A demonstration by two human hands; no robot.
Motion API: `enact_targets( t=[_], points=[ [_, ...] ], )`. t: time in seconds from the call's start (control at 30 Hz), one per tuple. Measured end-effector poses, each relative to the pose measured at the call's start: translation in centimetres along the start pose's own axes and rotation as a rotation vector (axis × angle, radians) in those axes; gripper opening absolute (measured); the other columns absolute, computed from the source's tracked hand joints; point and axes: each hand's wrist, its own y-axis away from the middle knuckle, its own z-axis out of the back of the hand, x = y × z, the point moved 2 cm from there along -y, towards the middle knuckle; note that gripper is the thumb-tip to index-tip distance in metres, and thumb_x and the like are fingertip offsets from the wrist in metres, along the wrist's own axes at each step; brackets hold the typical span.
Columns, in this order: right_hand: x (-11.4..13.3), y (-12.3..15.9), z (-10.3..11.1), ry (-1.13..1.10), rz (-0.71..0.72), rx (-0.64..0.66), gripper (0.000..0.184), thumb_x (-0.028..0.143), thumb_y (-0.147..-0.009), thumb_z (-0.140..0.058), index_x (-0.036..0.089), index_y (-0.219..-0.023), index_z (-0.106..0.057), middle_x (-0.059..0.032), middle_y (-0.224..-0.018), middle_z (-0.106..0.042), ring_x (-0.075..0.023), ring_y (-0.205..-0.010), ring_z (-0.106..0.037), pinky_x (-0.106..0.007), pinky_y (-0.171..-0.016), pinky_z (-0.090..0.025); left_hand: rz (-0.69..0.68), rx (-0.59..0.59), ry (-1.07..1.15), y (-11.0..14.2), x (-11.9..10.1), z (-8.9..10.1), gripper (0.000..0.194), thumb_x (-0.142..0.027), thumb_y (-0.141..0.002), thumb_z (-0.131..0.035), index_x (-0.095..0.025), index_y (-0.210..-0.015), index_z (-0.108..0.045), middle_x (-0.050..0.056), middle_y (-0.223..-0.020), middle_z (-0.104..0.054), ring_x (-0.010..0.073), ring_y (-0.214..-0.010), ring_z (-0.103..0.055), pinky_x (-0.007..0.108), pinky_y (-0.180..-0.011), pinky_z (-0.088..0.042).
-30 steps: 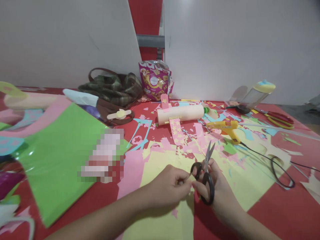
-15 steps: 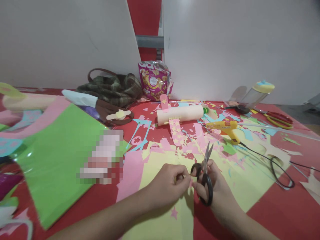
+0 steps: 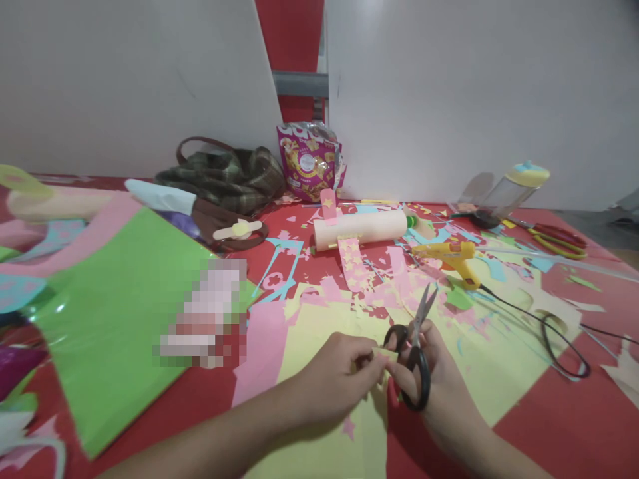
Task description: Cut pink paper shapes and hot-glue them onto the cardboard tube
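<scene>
My left hand (image 3: 344,369) pinches a small piece of yellow paper (image 3: 384,353) at its fingertips. My right hand (image 3: 434,369) holds black-handled scissors (image 3: 423,313), their narrowly parted blades pointing up and away from me. The right thumb meets the left fingertips at the yellow piece. Below the hands lies a yellow paper sheet (image 3: 319,432), with a pink paper star (image 3: 349,428) on it. Beyond them, a cream paper tube (image 3: 362,229) with pink star-dotted strips lies on its side. Right of the tube rests a yellow glue gun (image 3: 452,256) with a black cord.
A green sheet (image 3: 120,319) covers the left side of the red table. At the back stand a purple snack bag (image 3: 309,163) and a dark plaid cloth bag (image 3: 224,176). A tilted clear bottle (image 3: 509,193) and red-yellow pliers-like tool (image 3: 559,241) are at the right, among paper scraps.
The scissors have shifted slightly right, with the blades tipped further right. More of the yellow paper piece shows between my fingertips. The things on the table have stayed put.
</scene>
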Motion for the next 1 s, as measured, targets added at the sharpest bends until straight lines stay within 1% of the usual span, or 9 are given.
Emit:
enact_targets(
  t=[0.23,0.47,0.57,0.67,0.8,0.9,1.0],
  points=[
    [-0.2,0.1,-0.1,0.017,-0.003,-0.001,0.028,0.018,-0.065,-0.064,0.023,-0.075,-0.038,0.0050,-0.070,-0.046,-0.0075,-0.052,-0.041,-0.018,-0.046,-0.034,-0.013,0.011,-0.026,0.0,-0.1,0.1,0.031,-0.022,-0.082,-0.031,-0.011,-0.063,-0.053,-0.003,-0.056,-0.041,0.0075,-0.052,-0.033,0.019,-0.048,-0.026],
    [0.0,-0.2,0.1,-0.037,0.001,-0.007,0.030,0.018,-0.063,-0.065,0.024,-0.074,-0.037,0.0054,-0.068,-0.048,-0.0086,-0.052,-0.044,-0.019,-0.046,-0.035,0.005,-0.024,-0.057,-0.2,-0.1,0.5,0.033,-0.030,-0.083,-0.030,-0.014,-0.057,-0.044,-0.004,-0.053,-0.035,0.0072,-0.050,-0.031,0.019,-0.048,-0.025],
    [0.1,-0.3,0.1,-0.042,0.004,-0.025,0.031,0.018,-0.063,-0.065,0.024,-0.074,-0.037,0.0050,-0.069,-0.049,-0.0087,-0.054,-0.045,-0.019,-0.047,-0.036,0.006,-0.051,-0.079,-0.2,-0.1,1.0,0.033,-0.032,-0.083,-0.030,-0.014,-0.058,-0.043,-0.004,-0.053,-0.036,0.0074,-0.051,-0.032,0.019,-0.049,-0.026],
    [0.2,-0.5,0.0,-0.066,0.011,-0.048,0.030,0.018,-0.063,-0.065,0.024,-0.073,-0.037,0.0052,-0.068,-0.050,-0.0086,-0.052,-0.045,-0.018,-0.046,-0.034,0.010,-0.094,-0.115,-0.2,-0.5,2.0,0.033,-0.031,-0.082,-0.031,-0.014,-0.056,-0.042,-0.004,-0.052,-0.035,0.0076,-0.050,-0.033,0.019,-0.049,-0.026],
    [0.0,-0.6,-0.3,-0.060,-0.014,0.041,0.029,0.020,-0.064,-0.064,0.024,-0.071,-0.037,0.0056,-0.066,-0.049,-0.0084,-0.048,-0.042,-0.018,-0.043,-0.033,-0.006,-0.140,-0.161,-0.2,-1.5,3.5,0.032,-0.030,-0.081,-0.034,-0.014,-0.055,-0.043,-0.004,-0.051,-0.039,0.0079,-0.051,-0.036,0.019,-0.049,-0.027],
    [0.1,-0.7,-0.5,-0.043,0.002,0.125,0.030,0.023,-0.063,-0.066,0.024,-0.072,-0.037,0.0045,-0.067,-0.049,-0.0105,-0.055,-0.046,-0.020,-0.048,-0.036,-0.034,-0.194,-0.202,-0.1,-2.1,4.6,0.032,-0.030,-0.081,-0.033,-0.014,-0.058,-0.047,-0.003,-0.054,-0.045,0.0085,-0.053,-0.040,0.019,-0.051,-0.029],
    [0.6,-0.8,-0.8,-0.054,-0.004,0.186,0.029,0.031,-0.066,-0.064,0.024,-0.072,-0.037,0.0038,-0.066,-0.049,-0.0118,-0.059,-0.048,-0.022,-0.054,-0.037,-0.049,-0.257,-0.218,0.0,-2.7,5.7,0.031,-0.030,-0.081,-0.034,-0.014,-0.058,-0.049,-0.003,-0.055,-0.046,0.0086,-0.054,-0.042,0.019,-0.052,-0.030]
  ],
)
